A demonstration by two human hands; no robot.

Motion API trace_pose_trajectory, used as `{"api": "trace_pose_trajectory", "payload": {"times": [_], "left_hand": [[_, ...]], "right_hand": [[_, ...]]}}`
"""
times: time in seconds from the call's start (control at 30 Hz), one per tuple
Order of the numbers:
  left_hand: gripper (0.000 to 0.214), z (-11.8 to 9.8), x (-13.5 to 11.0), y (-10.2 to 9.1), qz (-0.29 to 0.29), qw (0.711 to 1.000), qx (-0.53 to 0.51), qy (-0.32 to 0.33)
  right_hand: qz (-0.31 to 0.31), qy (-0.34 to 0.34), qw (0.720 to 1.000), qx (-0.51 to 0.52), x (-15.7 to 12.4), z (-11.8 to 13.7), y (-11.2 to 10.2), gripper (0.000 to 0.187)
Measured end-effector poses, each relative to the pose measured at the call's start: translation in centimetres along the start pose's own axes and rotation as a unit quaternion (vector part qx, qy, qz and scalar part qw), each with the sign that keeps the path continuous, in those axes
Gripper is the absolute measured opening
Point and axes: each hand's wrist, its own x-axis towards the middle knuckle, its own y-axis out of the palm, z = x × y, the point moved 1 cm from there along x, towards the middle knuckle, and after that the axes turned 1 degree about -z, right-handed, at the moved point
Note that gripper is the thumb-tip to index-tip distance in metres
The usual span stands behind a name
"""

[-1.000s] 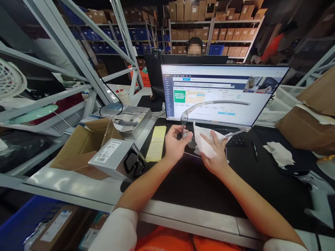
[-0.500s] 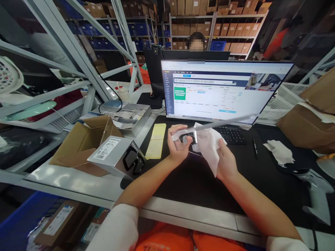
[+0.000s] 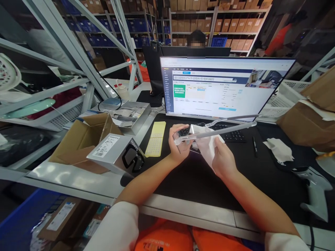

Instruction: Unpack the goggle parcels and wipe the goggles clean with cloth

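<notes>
My left hand (image 3: 178, 144) is closed around the front of a pair of clear-framed glasses (image 3: 222, 131), whose grey temple arms stick out to the right. A white cloth (image 3: 205, 143) is pinched in my right hand (image 3: 223, 157) and lies against the glasses near their lens area. Fingers partly hide the lenses. Both hands are above the black desk mat (image 3: 188, 188), in front of the monitor (image 3: 225, 90). Left of my left hand lies a yellow label sheet (image 3: 156, 139).
A silver printed box (image 3: 115, 153) and an open cardboard box (image 3: 86, 139) stand at left. Behind my hands is a keyboard (image 3: 232, 135). On the right are a pen (image 3: 254, 146), a crumpled white cloth (image 3: 279, 150), a barcode scanner (image 3: 315, 191) and a carton (image 3: 300, 125). A person sits behind the monitor.
The glasses have turned in my left hand, so both temple arms now show apart. My right hand has shifted slightly left with the cloth.
</notes>
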Motion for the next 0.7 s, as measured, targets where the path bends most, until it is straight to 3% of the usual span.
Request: {"api": "trace_pose_trajectory", "payload": {"times": [0.27,0.37,0.53,0.6,0.7], "left_hand": [[0.038,0.5,0.0,-0.1,-0.034,0.998,-0.02,-0.05],[0.042,0.6,0.4,0.0,-0.059,0.995,-0.021,-0.08],[0.045,0.3,0.7,0.1,-0.08,0.986,-0.006,-0.149],[0.047,0.3,0.5,0.3,-0.073,0.981,-0.016,-0.178],[0.048,0.5,0.2,0.5,-0.077,0.974,-0.045,-0.208]], "right_hand": [[-0.049,0.001,0.998,-0.049,-0.6,0.5,0.1,0.042],[-0.088,-0.012,0.989,-0.119,-1.3,1.3,-0.2,0.047],[-0.158,-0.16,0.942,-0.251,-2.7,0.2,-2.0,0.054],[-0.149,-0.197,0.932,-0.265,-2.9,-1.1,-2.7,0.05],[-0.075,-0.176,0.941,-0.278,-2.9,-2.8,-3.2,0.046]]}}
